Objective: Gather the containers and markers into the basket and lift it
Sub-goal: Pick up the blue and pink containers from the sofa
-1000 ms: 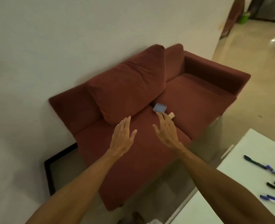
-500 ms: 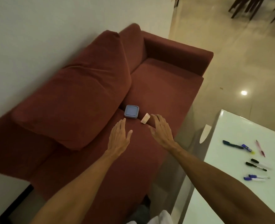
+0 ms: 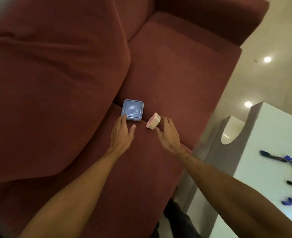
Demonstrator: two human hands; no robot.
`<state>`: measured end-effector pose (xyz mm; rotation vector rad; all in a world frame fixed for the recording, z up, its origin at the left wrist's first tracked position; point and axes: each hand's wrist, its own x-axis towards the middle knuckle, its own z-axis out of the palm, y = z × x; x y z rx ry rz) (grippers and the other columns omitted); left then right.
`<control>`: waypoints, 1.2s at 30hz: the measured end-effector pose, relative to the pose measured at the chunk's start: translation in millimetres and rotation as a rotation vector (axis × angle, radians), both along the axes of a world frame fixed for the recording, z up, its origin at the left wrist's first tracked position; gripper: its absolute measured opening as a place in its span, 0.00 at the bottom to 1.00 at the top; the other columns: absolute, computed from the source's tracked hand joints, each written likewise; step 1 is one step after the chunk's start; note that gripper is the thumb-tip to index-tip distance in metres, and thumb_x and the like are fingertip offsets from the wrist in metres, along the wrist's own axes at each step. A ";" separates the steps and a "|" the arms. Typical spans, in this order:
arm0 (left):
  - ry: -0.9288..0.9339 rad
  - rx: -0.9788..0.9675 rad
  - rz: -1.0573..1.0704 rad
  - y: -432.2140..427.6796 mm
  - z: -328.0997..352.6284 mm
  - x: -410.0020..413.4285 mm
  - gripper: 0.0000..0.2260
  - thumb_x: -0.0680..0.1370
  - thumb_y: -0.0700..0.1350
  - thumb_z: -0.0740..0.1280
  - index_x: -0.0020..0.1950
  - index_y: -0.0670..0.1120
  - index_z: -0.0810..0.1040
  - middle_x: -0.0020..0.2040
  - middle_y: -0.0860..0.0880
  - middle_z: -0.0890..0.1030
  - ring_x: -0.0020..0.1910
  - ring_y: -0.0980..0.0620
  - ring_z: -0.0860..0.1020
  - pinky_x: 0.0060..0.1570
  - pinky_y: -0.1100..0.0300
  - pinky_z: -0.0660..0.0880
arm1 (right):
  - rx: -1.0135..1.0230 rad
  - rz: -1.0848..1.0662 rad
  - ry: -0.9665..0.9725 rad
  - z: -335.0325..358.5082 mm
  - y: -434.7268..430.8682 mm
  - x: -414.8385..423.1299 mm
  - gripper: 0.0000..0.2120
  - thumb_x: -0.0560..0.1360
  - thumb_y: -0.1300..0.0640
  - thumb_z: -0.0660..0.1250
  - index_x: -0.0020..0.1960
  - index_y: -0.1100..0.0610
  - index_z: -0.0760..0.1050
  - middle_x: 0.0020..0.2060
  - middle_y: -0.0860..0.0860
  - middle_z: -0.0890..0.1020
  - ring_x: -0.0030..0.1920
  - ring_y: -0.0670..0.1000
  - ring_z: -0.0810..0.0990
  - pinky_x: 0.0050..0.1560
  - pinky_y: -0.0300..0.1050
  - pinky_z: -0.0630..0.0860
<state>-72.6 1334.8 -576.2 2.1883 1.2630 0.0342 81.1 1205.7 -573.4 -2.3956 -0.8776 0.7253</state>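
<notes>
Here both hands hover spread, grasping nothing: left hand (image 3: pixel 122 133) fingertips at the blue container (image 3: pixel 132 110), right hand (image 3: pixel 167 133) beside the tipped pink container (image 3: pixel 153 123). Both sit mid-sofa (image 3: pixel 176 69); markers (image 3: pixel 279 158) lie right on the white table (image 3: pixel 261 131).

Two containers sit on the sofa (image 3: pixel 176 66): one blue (image 3: pixel 132 110), one pink (image 3: pixel 153 123). Two hands reach in, left (image 3: pixel 122 133) and right (image 3: pixel 169 133). About five markers (image 3: pixel 273 156) lie on one white table (image 3: pixel 270 127).

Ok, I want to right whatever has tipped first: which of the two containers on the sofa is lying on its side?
The small pink-lidded container by the right hand; the blue-lidded one sits flat, lid up.
</notes>
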 end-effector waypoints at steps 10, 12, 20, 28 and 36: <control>0.082 -0.143 0.337 98.3 -141.9 63.3 0.34 0.77 0.56 0.66 0.78 0.43 0.58 0.76 0.42 0.63 0.75 0.40 0.60 0.73 0.47 0.59 | -0.075 -0.269 0.186 -133.1 70.6 32.3 0.36 0.73 0.39 0.67 0.73 0.57 0.60 0.65 0.58 0.73 0.63 0.62 0.75 0.60 0.57 0.71; 0.058 -0.170 0.334 109.2 -152.5 67.8 0.31 0.76 0.55 0.67 0.75 0.44 0.64 0.72 0.44 0.69 0.72 0.41 0.64 0.71 0.48 0.63 | -0.047 -0.309 0.199 -142.5 77.5 31.4 0.32 0.73 0.43 0.68 0.70 0.56 0.63 0.62 0.58 0.74 0.61 0.63 0.75 0.58 0.56 0.71; -0.318 -0.487 0.468 100.2 -146.1 66.1 0.23 0.73 0.44 0.74 0.64 0.46 0.67 0.57 0.51 0.76 0.49 0.58 0.76 0.43 0.66 0.72 | 0.127 -0.418 0.294 -132.5 66.2 33.3 0.20 0.69 0.50 0.67 0.60 0.52 0.71 0.53 0.54 0.80 0.55 0.58 0.78 0.57 0.54 0.74; -0.435 -0.594 0.515 7.1 -85.3 76.9 0.20 0.74 0.42 0.73 0.62 0.46 0.68 0.56 0.48 0.77 0.47 0.59 0.76 0.48 0.63 0.74 | 0.282 -0.654 0.381 -94.0 -16.8 59.9 0.23 0.65 0.48 0.68 0.59 0.34 0.72 0.53 0.48 0.81 0.55 0.54 0.81 0.55 0.59 0.80; -0.390 -0.689 0.340 -112.0 -33.5 156.9 0.21 0.74 0.44 0.74 0.62 0.46 0.68 0.57 0.45 0.78 0.52 0.50 0.78 0.49 0.60 0.74 | 0.516 -0.975 0.470 -9.1 -152.7 118.5 0.23 0.74 0.70 0.68 0.68 0.58 0.73 0.55 0.51 0.81 0.53 0.50 0.82 0.50 0.45 0.83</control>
